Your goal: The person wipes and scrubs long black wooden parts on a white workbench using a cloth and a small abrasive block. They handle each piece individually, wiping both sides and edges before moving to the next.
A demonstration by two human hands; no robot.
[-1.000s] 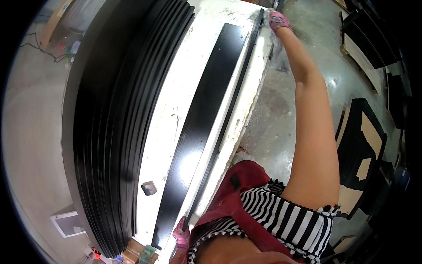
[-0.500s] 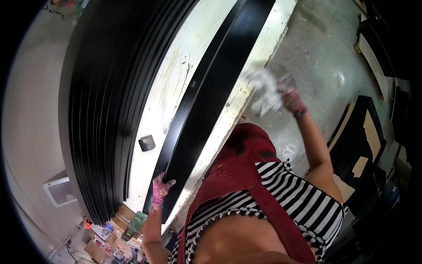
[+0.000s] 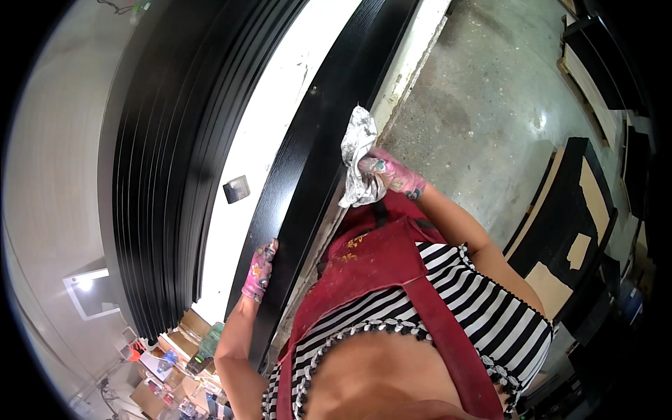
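A long black board (image 3: 308, 150) with a raised ridge along it lies lengthwise on the white worktop (image 3: 280, 91) in front of me. My left hand (image 3: 260, 273), in a pink patterned glove, rests on the near part of the board, its fingers stretched along the surface. My right hand (image 3: 394, 175), gloved alike, grips a crumpled white rag (image 3: 359, 136) with grey smudges. The rag hangs over the board's right edge; its far tip overlaps the black surface. Whether it presses on the board I cannot tell.
Several black boards (image 3: 164, 154) stand packed side by side left of the worktop, which has a square hole (image 3: 236, 189). Boxes and bottles (image 3: 185, 350) crowd the lower left. A black panel with tan patches (image 3: 570, 217) lies on the grey floor (image 3: 483, 105) at right.
My right hand has swung left with the rag, from above the floor to the board's edge. My left hand has slid slightly farther up the board, its fingers straighter.
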